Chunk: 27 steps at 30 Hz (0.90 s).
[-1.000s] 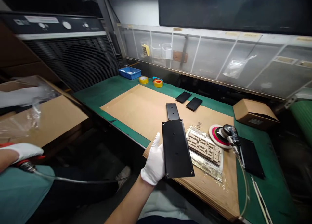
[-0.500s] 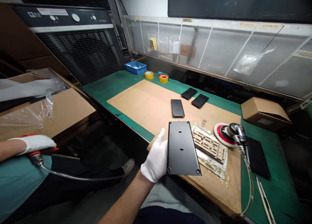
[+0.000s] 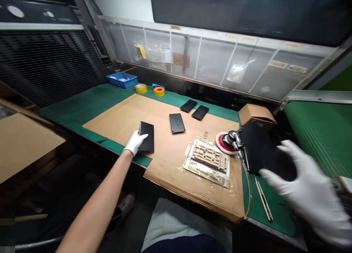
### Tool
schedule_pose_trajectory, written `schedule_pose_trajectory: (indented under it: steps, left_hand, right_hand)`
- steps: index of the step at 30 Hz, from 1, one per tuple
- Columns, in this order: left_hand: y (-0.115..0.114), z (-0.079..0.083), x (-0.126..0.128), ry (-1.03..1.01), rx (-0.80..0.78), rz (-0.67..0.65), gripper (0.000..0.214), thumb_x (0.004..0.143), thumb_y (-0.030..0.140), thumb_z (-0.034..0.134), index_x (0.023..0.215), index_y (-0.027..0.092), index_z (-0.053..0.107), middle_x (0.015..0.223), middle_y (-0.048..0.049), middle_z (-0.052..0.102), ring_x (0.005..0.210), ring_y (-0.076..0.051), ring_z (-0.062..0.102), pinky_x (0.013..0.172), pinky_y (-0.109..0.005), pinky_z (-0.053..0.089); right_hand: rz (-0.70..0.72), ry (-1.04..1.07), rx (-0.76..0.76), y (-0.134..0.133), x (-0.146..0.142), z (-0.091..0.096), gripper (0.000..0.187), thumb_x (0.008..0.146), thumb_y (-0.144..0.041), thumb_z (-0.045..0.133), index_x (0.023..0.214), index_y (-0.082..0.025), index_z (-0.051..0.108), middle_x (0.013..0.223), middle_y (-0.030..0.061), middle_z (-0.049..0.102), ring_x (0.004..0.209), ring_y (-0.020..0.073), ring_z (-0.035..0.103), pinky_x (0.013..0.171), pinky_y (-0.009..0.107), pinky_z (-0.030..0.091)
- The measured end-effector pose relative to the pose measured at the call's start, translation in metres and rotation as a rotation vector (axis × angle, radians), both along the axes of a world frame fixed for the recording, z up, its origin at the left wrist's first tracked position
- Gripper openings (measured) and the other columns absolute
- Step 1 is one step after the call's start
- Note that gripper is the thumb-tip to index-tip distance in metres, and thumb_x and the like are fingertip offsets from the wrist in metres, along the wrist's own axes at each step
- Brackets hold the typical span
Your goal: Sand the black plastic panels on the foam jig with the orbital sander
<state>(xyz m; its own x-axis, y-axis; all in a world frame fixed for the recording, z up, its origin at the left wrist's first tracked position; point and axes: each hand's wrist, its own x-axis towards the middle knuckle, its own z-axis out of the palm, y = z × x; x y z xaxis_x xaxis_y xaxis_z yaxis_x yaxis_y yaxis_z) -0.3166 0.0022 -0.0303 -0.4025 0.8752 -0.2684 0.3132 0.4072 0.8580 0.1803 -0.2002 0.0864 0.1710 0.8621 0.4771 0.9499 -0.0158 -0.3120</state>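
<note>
My left hand [image 3: 134,143], in a white glove, grips the edge of a black metal plate [image 3: 146,136] low over the cardboard sheet [image 3: 115,117]. At the right, my blurred gloved right hand [image 3: 305,187] has its fingers around a second black plate [image 3: 261,150], tilted just beyond the orbital sander [image 3: 231,141]. Several similar plates, such as one [image 3: 177,123], lie flat farther back on the cardboard. A plastic-wrapped tan foam template [image 3: 209,159] lies in front of the sander.
A blue tray [image 3: 121,80] and rolls of tape [image 3: 150,90] stand along the back of the green bench mat [image 3: 90,95]. A cardboard box [image 3: 255,114] sits at the back right. A ribbed green roll [image 3: 316,135] lies beyond the bench's right side.
The view has swung right. My left hand carried its plate left and lower, and my right hand has appeared with a plate from the mat. The other person's gloved hand has left view.
</note>
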Motion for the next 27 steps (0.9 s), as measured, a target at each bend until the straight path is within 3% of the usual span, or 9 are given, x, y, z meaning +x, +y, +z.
schedule_pose_trajectory:
  steps: [3,5,8,10,13,16,20,23,27]
  left_hand:
    - [0.004,0.006,0.002,0.458,0.043,0.049,0.083,0.075,0.021,0.074,0.147,-0.002,0.04,0.15,-0.035,0.046,0.142,-0.049,0.042,0.117,-0.066,0.032]
    - [-0.029,0.014,0.038,0.419,0.171,-0.04,0.088,0.079,0.032,0.073,0.153,0.002,0.035,0.159,-0.0315,0.036,0.151,-0.047,0.029,0.124,-0.063,0.022]
    - [-0.11,0.02,0.128,-0.318,0.228,-0.474,0.092,0.083,0.056,0.072,0.16,0.023,0.031,0.161,-0.0161,0.041,0.149,-0.035,0.041,0.123,-0.049,0.034]
    - [-0.162,0.021,0.186,-0.835,0.123,-0.749,0.101,0.07,0.065,0.082,0.153,0.023,0.044,0.156,-0.0172,0.048,0.143,-0.039,0.048,0.117,-0.051,0.042]
    - [-0.204,0.022,0.234,-1.226,-0.024,-0.659,0.071,0.075,0.057,0.081,0.131,0.017,0.064,0.132,-0.0171,0.065,0.121,-0.037,0.065,0.105,-0.049,0.05]
    - [-0.21,0.027,0.237,-1.299,-0.125,-0.477,0.057,0.073,0.044,0.085,0.118,0.015,0.068,0.108,-0.0114,0.071,0.093,-0.029,0.074,0.088,-0.039,0.054]
    - [-0.212,0.042,0.221,-1.309,-0.261,-0.461,0.062,0.069,0.038,0.089,0.122,0.016,0.066,0.105,-0.0098,0.069,0.077,-0.021,0.072,0.073,-0.032,0.051]
    - [-0.222,0.05,0.218,-1.317,-0.304,-0.457,0.066,0.067,0.032,0.089,0.126,0.017,0.064,0.108,-0.0092,0.068,0.073,-0.018,0.069,0.071,-0.03,0.049]
    - [-0.232,0.053,0.215,-1.291,-0.333,-0.433,0.068,0.066,0.022,0.087,0.129,0.018,0.063,0.11,-0.0099,0.07,0.073,-0.018,0.07,0.07,-0.03,0.048]
  right_hand:
    - [0.141,0.049,0.068,-0.011,-0.039,-0.036,0.087,0.087,-0.066,0.063,0.158,-0.022,0.038,0.139,0.0167,0.06,0.125,0.0367,0.059,0.106,0.056,0.051]
    - [0.124,0.088,0.068,-0.017,-0.072,-0.059,0.084,0.088,-0.062,0.064,0.157,-0.023,0.038,0.14,0.017,0.058,0.125,0.0369,0.06,0.103,0.056,0.053]
    - [0.101,0.188,0.018,-0.031,-0.115,-0.077,0.089,0.087,-0.065,0.065,0.159,-0.023,0.034,0.142,0.018,0.057,0.125,0.0381,0.06,0.1,0.057,0.055]
    - [0.231,0.229,-0.027,-0.041,-0.127,-0.08,0.08,0.094,-0.061,0.058,0.16,-0.026,0.033,0.146,0.0158,0.056,0.13,0.0366,0.058,0.102,0.056,0.054]
    - [0.341,0.299,-0.082,-0.051,-0.101,-0.088,0.051,0.104,-0.045,0.043,0.153,-0.032,0.046,0.146,0.0065,0.06,0.134,0.0308,0.056,0.112,0.055,0.047]
    - [-0.127,0.346,-0.114,-0.056,-0.037,-0.118,0.047,0.102,-0.046,0.041,0.141,-0.027,0.06,0.136,0.0094,0.067,0.123,0.0326,0.064,0.108,0.055,0.05]
    - [-0.484,0.01,-0.547,-0.06,0.038,-0.175,0.071,0.097,-0.06,0.031,0.139,-0.01,0.062,0.123,0.0289,0.065,0.108,0.0498,0.066,0.082,0.063,0.054]
    - [-0.47,-0.024,-0.722,-0.061,0.062,-0.202,0.071,0.099,-0.054,0.024,0.143,-0.009,0.058,0.108,0.0287,0.067,0.094,0.0453,0.07,0.073,0.055,0.054]
    - [-0.403,0.037,-0.8,-0.06,0.07,-0.209,0.061,0.099,-0.045,0.027,0.136,-0.013,0.063,0.101,0.023,0.069,0.089,0.0392,0.071,0.072,0.047,0.054]
